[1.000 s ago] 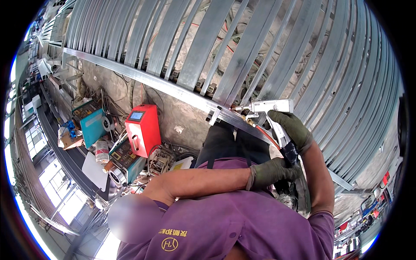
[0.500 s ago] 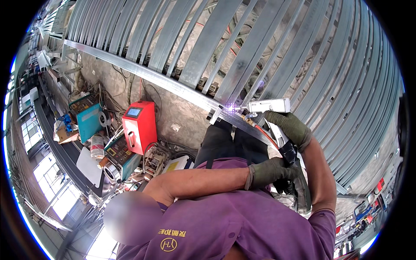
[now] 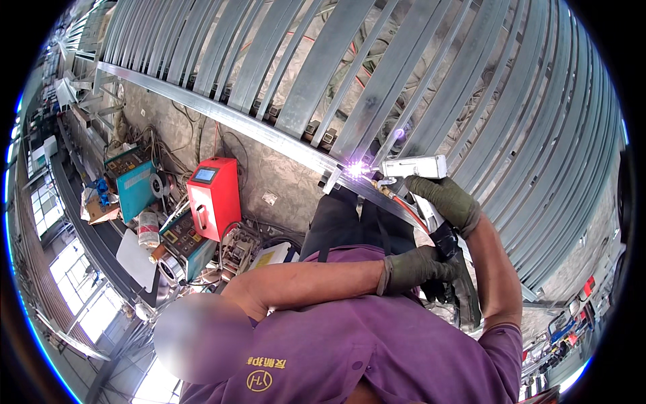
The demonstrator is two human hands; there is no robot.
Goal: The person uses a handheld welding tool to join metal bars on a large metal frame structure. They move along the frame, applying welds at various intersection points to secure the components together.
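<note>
Right arm (image 3: 496, 276): bent, reaching up from the lower right
Right hand (image 3: 444, 200): gloved, wrapped around the welding torch (image 3: 412, 166)
Left arm (image 3: 316, 281): laid across the purple shirt (image 3: 316, 337)
Left hand (image 3: 416, 268): gloved, at the dark cable (image 3: 465, 296) below the torch; fingertips hidden, grip cannot be told
Torch nozzle: pointing left at the metal rail (image 3: 269, 135) beside the slats (image 3: 367, 124), tip lost in glare (image 3: 356, 168)

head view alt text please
A gloved right hand holds a welding torch, with bright sparks at its tip, over a barred metal frame. The gloved left hand is beside a dark cable.
</note>
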